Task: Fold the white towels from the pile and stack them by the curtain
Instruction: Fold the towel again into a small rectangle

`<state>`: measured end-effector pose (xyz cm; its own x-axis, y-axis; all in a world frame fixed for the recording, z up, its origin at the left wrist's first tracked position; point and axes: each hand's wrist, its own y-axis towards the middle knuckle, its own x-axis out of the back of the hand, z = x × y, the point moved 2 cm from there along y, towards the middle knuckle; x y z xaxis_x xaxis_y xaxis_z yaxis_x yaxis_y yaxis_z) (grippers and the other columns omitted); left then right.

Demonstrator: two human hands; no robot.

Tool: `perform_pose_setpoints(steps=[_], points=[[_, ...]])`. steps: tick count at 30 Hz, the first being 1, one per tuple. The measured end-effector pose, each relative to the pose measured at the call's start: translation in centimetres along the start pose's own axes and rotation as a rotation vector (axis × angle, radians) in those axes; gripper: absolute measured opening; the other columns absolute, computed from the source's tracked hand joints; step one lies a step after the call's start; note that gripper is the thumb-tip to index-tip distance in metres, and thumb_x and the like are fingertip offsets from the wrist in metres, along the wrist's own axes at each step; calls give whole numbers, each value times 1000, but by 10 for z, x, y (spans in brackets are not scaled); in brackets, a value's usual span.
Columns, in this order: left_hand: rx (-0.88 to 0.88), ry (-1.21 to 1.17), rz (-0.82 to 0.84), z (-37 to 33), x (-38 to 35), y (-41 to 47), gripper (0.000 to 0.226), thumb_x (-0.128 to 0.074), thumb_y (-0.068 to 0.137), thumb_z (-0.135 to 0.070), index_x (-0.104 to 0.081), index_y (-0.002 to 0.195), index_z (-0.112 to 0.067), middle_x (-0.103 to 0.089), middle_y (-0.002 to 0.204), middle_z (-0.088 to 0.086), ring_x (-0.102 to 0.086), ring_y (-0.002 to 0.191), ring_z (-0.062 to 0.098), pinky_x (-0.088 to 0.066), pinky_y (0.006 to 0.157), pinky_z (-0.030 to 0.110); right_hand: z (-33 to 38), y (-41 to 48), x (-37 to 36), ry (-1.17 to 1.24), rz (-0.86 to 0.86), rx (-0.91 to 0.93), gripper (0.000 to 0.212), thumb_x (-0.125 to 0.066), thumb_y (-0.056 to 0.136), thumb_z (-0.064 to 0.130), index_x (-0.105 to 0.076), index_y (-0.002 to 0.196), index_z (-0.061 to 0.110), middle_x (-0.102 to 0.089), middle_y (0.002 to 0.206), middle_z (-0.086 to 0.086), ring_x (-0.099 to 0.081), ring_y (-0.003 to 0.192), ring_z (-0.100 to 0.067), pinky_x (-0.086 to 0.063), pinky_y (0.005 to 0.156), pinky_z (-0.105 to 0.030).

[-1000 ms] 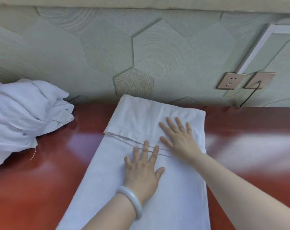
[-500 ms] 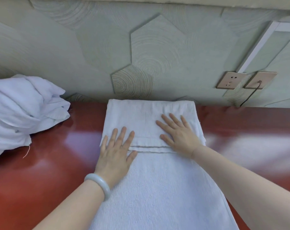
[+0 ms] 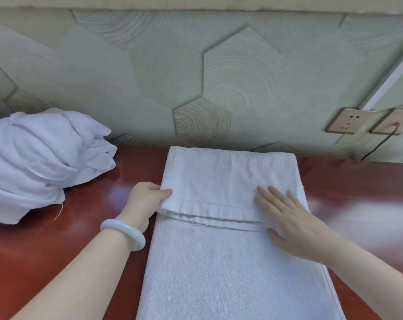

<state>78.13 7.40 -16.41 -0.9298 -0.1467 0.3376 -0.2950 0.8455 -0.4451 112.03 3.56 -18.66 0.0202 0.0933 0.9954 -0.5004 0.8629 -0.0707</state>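
Long white terry towel (image 3: 230, 262) spread lengthwise on a glossy red-brown surface (image 3: 57, 245), far end doubled back toward the near side, a shorter flap lying on top of the longer layer. Fold line close along the foot of the wall. Hemmed edge of the flap running straight across the towel between the two hands. Near end passing out of the bottom of the view.

Left hand (image 3: 145, 199) at the flap's left near corner, thumb on top and fingers curled round the edge from the side, pinching the cloth, which puckers a little under the thumb. Pale jade-coloured round bangle (image 3: 124, 233) on that wrist.

Right hand (image 3: 292, 222) flat on the right part of the flap, fingers straight and slightly spread, pointing toward the wall, heel of the palm across the hem, gripping nothing.

Crumpled pile of white towels (image 3: 41, 162) on the same surface at far left, well apart from the spread towel, a loose thread hanging from its near edge.

Behind, a pale green wall of raised hexagon panels with ring patterns (image 3: 149, 77). On it at right, two beige square socket plates side by side (image 3: 347, 121) (image 3: 394, 124), a dark cable (image 3: 380, 144) dropping from the right one, and a white strip (image 3: 389, 77) running diagonally upward above them.
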Motion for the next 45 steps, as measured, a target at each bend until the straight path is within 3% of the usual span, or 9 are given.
perform_pose_setpoints(steps=[3,7,13,17,23,28,33,37,45], points=[[56,-142,40,-9,-1,-6,6,-64,91,-7,-59,89,-4,-68,91,15,-65,78,26,-58,69,37,-1,0,-1,-70,-122,17,71,-57,64,-3,-52,135,5,-46,146,-11,-48,132,-30,-42,103,-50],[99,-286,42,-15,2,-21,3,-58,92,1,-56,95,1,-64,86,16,-64,70,24,-56,50,29,-5,-8,22,-14,-372,17,53,-30,72,1,-71,107,5,-70,115,-9,-68,104,-28,-57,82,-38],[162,-112,73,19,-2,-40,11,-63,89,2,-58,99,3,-68,97,21,-66,75,27,-56,63,34,-13,-31,8,-10,-231,-51,65,-69,57,-12,-69,117,11,-65,126,-4,-63,114,-22,-36,100,-28],[86,104,72,-1,-2,-18,17,-70,87,-17,-59,88,-5,-68,90,9,-65,82,29,-53,81,42,-17,-19,36,340,-174,-261,66,-43,65,-13,-70,105,33,-57,125,24,-54,121,-6,-38,100,-21],[-22,71,-148,-45,-26,44,47,-58,91,-43,-62,92,4,-55,73,5,-52,75,26,-37,69,32,26,92,64,378,-352,-165,48,-44,76,-14,-69,107,12,-67,117,-2,-58,113,-22,-39,93,-25],[-43,93,-255,-58,-43,71,54,-57,95,-41,-58,121,7,-62,122,20,-56,114,37,-42,88,35,52,167,20,341,-332,-154,42,-35,86,14,-66,112,2,-66,120,-16,-59,114,-37,-47,99,-48],[-182,231,-334,-38,-48,86,41,-58,95,-34,-47,66,-8,-57,76,12,-52,76,35,-30,61,33,59,167,-14,146,-262,-207,63,-21,97,49,-34,149,16,-33,155,-6,-24,146,-24,-2,119,-41],[-294,263,-396,-33,-43,94,41,-56,95,-32,-43,66,-7,-47,61,4,-40,65,30,-22,53,36,57,173,-13,139,-223,-204,70,-13,95,56,-25,153,19,-25,158,-3,-17,148,-20,3,118,-40],[-451,919,-412,-64,-46,93,25,-58,93,-32,-53,102,-10,-58,111,14,-56,104,35,-45,78,41,62,176,-14,122,-181,-243,69,-20,97,53,-34,150,12,-33,155,-6,-25,146,-21,-2,117,-42]])
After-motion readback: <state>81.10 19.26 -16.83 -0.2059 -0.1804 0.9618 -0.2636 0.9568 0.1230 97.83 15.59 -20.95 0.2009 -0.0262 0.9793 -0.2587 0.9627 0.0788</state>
